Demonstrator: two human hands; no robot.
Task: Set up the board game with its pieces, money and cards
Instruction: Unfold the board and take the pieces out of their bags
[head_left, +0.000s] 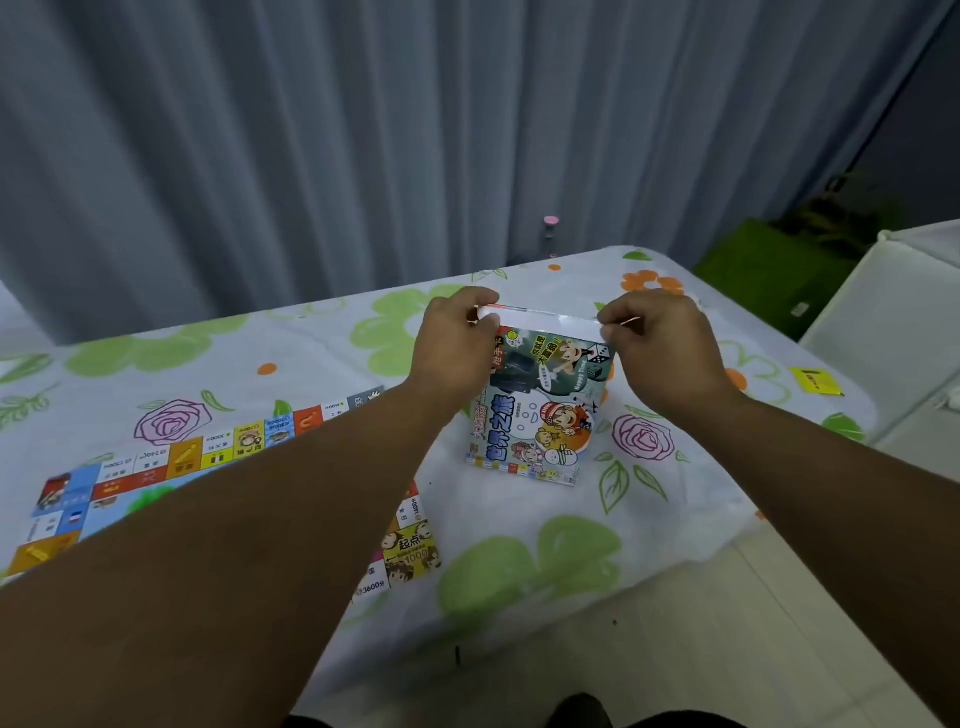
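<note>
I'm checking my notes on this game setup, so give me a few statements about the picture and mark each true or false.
1. The left hand and right hand both hold the top edge of the game box. True.
2. The game box lies flat. False: it stands upright on the tablecloth.
3. The game board lies spread out to the left of the box. True.
4. The tablecloth is plain. False: it has printed flowers and leaves.
</note>
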